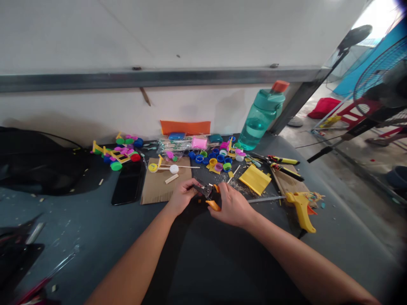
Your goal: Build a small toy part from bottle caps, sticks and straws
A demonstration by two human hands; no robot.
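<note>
I've R hand [234,205] wrapped round pliers [208,191], L hand [184,195] at tip, grip unclear; stick-cap builds [123,160] prob. done, loose caps [213,161] unused.

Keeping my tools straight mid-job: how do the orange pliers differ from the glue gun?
Place: the orange pliers are in the right hand; the glue gun lies unheld on the table.
Colour: the pliers have a dark head and orange handles; the gun is mostly yellow.
Size: the gun looks larger than the pliers.
Both are hand tools with bright grips.
</note>
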